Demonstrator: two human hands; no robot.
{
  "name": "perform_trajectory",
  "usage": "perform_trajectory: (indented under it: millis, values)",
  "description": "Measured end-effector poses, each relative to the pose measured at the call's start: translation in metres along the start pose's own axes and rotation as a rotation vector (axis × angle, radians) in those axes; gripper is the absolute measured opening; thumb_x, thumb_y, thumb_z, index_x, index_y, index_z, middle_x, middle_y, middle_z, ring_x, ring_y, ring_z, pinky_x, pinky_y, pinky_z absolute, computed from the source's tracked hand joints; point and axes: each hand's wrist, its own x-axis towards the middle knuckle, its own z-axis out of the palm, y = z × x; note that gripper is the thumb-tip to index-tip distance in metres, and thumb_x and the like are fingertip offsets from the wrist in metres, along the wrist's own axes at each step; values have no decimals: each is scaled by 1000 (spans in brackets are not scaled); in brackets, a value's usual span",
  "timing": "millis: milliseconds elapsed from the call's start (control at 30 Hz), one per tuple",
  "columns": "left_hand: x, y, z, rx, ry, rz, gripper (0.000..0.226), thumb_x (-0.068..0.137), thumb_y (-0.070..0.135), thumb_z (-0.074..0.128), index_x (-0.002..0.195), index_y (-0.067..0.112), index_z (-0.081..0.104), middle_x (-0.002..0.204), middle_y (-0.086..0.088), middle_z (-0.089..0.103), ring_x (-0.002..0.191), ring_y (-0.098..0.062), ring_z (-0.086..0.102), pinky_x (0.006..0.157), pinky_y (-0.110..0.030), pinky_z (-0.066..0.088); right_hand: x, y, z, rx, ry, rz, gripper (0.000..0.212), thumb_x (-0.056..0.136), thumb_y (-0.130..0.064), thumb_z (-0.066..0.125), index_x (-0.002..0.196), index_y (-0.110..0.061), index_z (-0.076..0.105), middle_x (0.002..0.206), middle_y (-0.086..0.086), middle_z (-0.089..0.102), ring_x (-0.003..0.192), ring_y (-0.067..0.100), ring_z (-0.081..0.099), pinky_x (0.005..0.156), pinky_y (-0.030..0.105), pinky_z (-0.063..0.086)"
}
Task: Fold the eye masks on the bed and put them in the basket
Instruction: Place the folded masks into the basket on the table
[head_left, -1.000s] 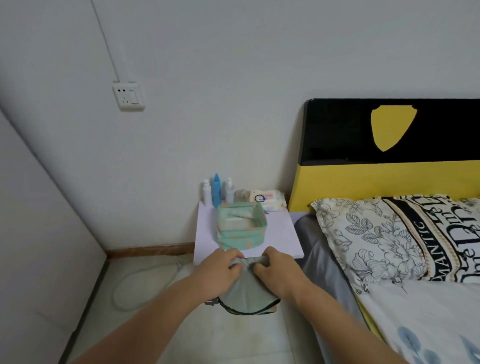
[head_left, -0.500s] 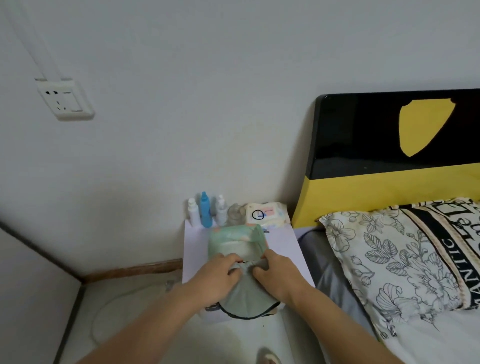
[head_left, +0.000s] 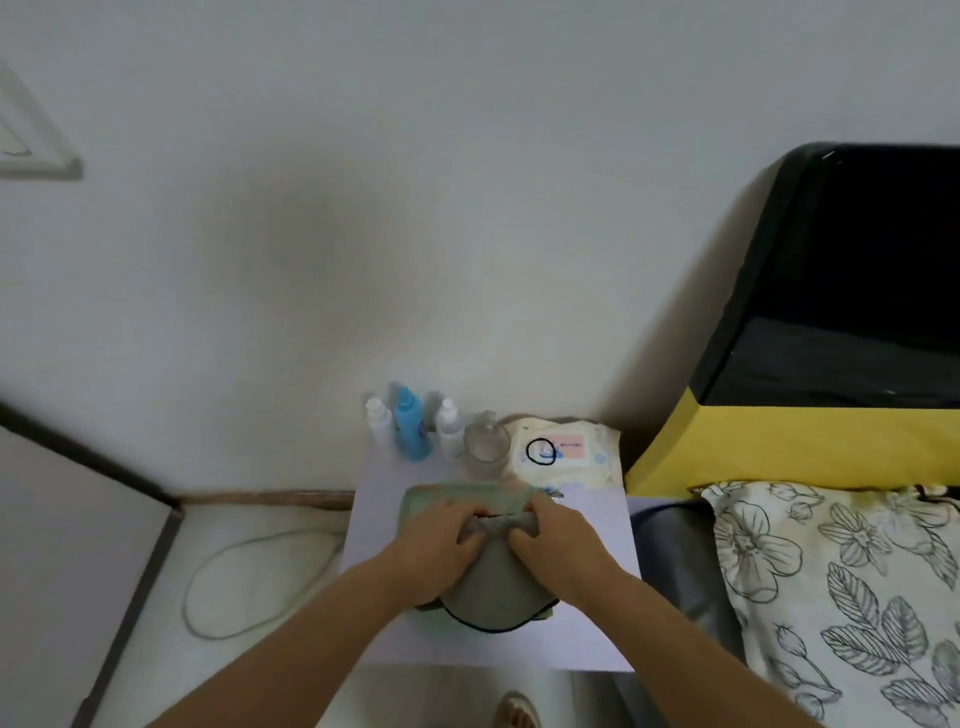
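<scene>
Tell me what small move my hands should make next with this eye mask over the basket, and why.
Probably lower it and let go. Both the left hand and right hand pinch the folded grey eye mask by its top edge, right over the green basket on the bedside table, so it looks lined up to drop in.

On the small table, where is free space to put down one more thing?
Bare patches on the table: the left strip beside the basket, the right side toward the bed, and the front edge. The back is crowded: bottles, a jar, wipes.
</scene>
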Motion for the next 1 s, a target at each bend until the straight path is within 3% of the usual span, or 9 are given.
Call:
perform_trajectory:
  millis: [133,300,400,633,867,1000]
  values:
    - [25,-24,5,-1,-37,-62,37,91,25,45,127,19,49,134,-6,50,122,-19,45,109,-32,33,28,8,15,35,-28,17,11,88,-27,48,92,-19,42,97,9,60,88,22,56,79,32,45]
    - [56,-57,22,-13,-70,-100,41,91,22,45,132,20,45,138,-5,47,124,-18,44,103,-22,30,63,21,40,86,-52,46,11,87,-24,51,86,-20,41,87,4,53,80,21,50,68,27,37]
    - [73,-79,36,-39,-85,-132,39,91,22,45,130,21,46,137,-7,47,122,-19,44,98,-20,28,84,30,58,76,-70,56,8,88,-24,50,89,-18,44,88,5,56,81,20,52,69,28,39]
    - [104,-116,70,40,-182,-184,42,91,23,43,133,20,41,136,-11,46,120,-25,48,104,-30,34,120,57,106,18,-137,148,22,90,-28,48,105,-12,51,107,10,64,95,24,60,76,30,45]
    - [121,-123,99,36,-166,-244,37,93,20,40,129,11,43,128,-18,45,104,-32,56,90,-31,43,141,74,138,23,-152,229,14,92,-24,48,101,-13,52,107,11,64,96,21,60,75,22,40]
    - [124,-129,107,-5,-156,-252,34,94,17,39,126,9,45,123,-17,47,103,-29,54,85,-25,41,147,78,145,55,-165,271,18,92,-21,48,106,-11,50,111,13,60,100,24,58,84,29,45]
